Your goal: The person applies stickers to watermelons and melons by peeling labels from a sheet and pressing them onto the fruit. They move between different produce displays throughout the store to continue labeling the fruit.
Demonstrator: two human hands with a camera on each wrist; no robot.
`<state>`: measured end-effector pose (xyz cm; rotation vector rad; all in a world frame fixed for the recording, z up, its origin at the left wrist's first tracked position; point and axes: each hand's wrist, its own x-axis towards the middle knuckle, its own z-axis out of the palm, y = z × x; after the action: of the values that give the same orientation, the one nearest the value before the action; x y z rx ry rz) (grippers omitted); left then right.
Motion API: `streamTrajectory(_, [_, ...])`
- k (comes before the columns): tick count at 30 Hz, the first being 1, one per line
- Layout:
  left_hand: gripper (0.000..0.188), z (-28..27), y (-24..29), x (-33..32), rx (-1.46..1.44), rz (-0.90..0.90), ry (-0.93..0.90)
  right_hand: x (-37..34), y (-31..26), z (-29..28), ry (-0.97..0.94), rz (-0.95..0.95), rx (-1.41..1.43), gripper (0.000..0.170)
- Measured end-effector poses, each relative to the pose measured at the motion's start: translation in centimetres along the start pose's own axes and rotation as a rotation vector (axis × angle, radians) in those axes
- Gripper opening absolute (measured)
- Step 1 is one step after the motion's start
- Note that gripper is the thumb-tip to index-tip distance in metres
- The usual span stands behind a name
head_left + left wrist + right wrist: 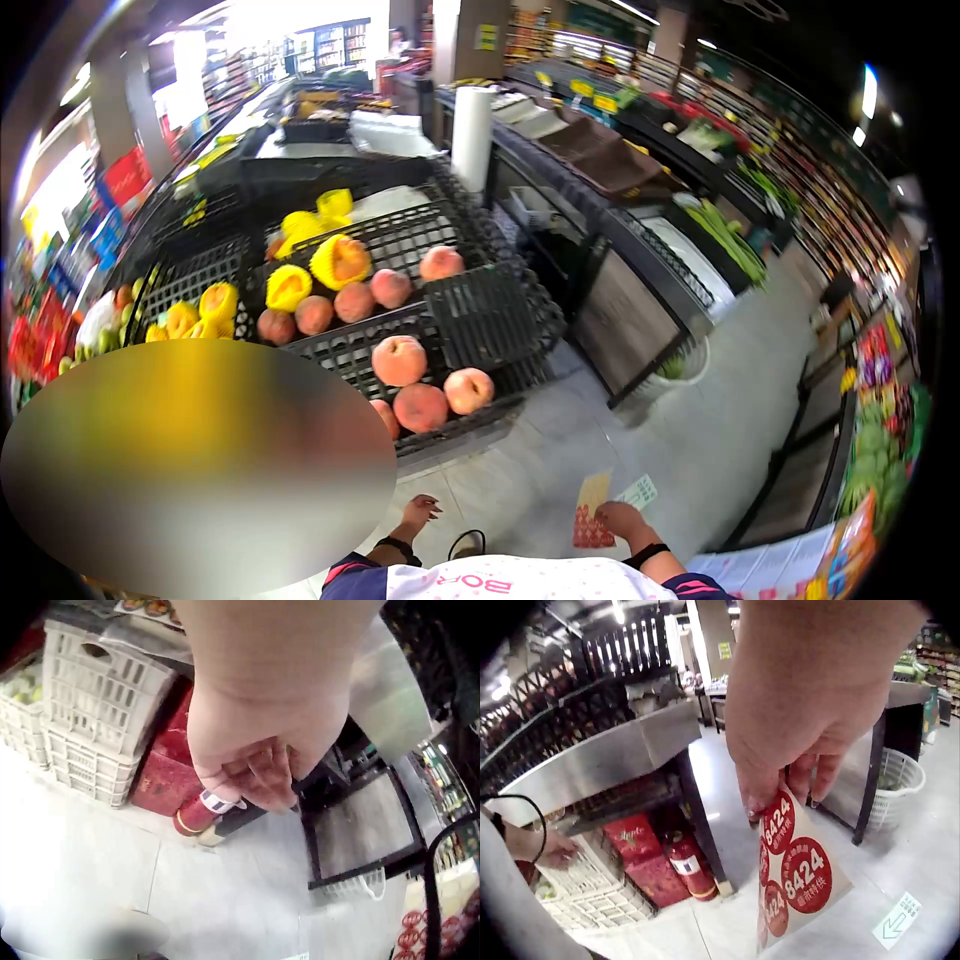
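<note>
My right hand (622, 518) pinches a sheet of round red stickers (594, 530) below the peach stand. From the right wrist view, the fingers of that hand (810, 720) grip the top of the sticker sheet (806, 874), which hangs down with "8424" printed on its circles. Nothing is in my left hand (421, 510), held low in front of the stand. Its fingers hang loosely curled in the left wrist view, where the hand (262, 742) is seen over the floor. Peaches (399, 360) lie in black crates (330, 347) ahead, touched by neither hand.
A white roll (471, 140) stands behind the crates. Vegetable shelves (715, 180) run along the right. White crates (94, 712) and a red fire extinguisher (690, 866) stand low under the stand. A white basket (892, 791) sits on the floor near an arrow sign (896, 921).
</note>
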<state>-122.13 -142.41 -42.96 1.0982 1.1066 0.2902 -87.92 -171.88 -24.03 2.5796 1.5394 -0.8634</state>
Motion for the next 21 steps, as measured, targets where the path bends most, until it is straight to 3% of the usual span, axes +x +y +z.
streamTrajectory(1, [0.015, 0.7, -0.1, 0.1, 0.053, 0.001, -0.181, -1.3, -0.8, -0.1, 0.015, 0.025, 0.026, 0.018])
streamTrajectory(2, [0.018, 1.7, 0.3, 0.5, 0.102, 0.007, -0.359, -2.4, -1.6, -0.8, 0.157, -0.019, 0.132, 0.016])
streamTrajectory(3, [0.018, 3.6, 0.4, 1.0, 0.118, 0.009, -0.381, -4.0, -2.1, -1.6, 0.291, -0.062, 0.227, 0.015])
streamTrajectory(5, [0.026, 7.2, 1.0, 1.7, 0.246, 0.222, -0.595, -6.5, -3.5, -2.6, 0.362, -0.074, 0.284, 0.014])
streamTrajectory(7, [0.038, 13.1, 8.0, -3.1, 0.581, 0.303, -0.668, -9.7, -4.2, -3.4, 0.370, -0.022, 0.337, 0.022])
streamTrajectory(8, [0.044, 16.0, 8.8, -3.6, 0.508, 0.329, -0.761, -11.4, -4.5, -3.7, 0.382, 0.002, 0.356, 0.022])
streamTrajectory(10, [0.059, 21.7, 10.5, -6.4, 0.258, 0.264, -1.045, -15.6, -4.6, -3.9, 0.631, -0.009, 0.692, 0.041])
streamTrajectory(11, [0.058, 24.7, 11.4, -8.5, 0.223, 0.233, -1.054, -17.4, -3.7, -3.5, 0.686, 0.020, 0.767, 0.049])
streamTrajectory(12, [0.051, 27.5, 13.3, -11.4, 0.179, 0.210, -1.178, -19.5, -2.5, -3.0, 0.730, 0.060, 0.838, 0.058])
streamTrajectory(14, [0.039, 32.6, 14.9, -16.7, 0.203, 0.249, -1.208, -23.4, -0.6, -2.3, 0.879, 0.060, 1.077, 0.073])
streamTrajectory(15, [0.038, 34.5, 15.5, -20.1, 0.217, 0.341, -1.166, -25.0, 0.9, -1.3, 1.059, 0.015, 1.032, 0.079])
streamTrajectory(16, [0.036, 36.6, 14.9, -21.5, 0.160, 0.409, -1.142, -27.3, 0.4, -2.5, 1.135, -0.074, 1.265, 0.082])
streamTrajectory(18, [0.033, 39.7, 16.0, -26.5, 0.161, 0.453, -1.085, -32.3, 2.3, -2.0, 1.095, 0.026, 1.364, 0.087])
streamTrajectory(21, [0.030, 43.5, 16.0, -32.1, 0.007, 0.459, -1.192, -37.3, 5.3, -0.2, 1.086, 0.154, 1.481, 0.087])
